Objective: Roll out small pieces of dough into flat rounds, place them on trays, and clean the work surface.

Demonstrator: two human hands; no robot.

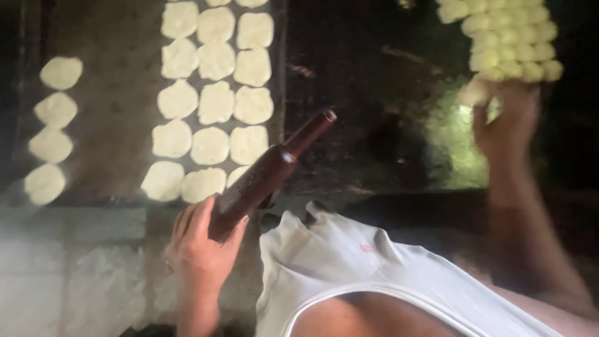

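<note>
Rolling pin [268, 175] in left hand [199, 249], dough rounds [212, 100] on tray [112, 112]

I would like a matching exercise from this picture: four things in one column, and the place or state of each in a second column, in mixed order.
Things:
1. dark brown wooden rolling pin
2. pale flattened dough discs
3. small round yellowish dough balls
4. right hand

Places or states:
A. piled in rows at the top right
B. gripped by the left hand, tilted up to the right
C. reaching to the pile of balls, blurred
D. laid flat in rows on a dark tray

Pairs: 1-B, 2-D, 3-A, 4-C
</note>
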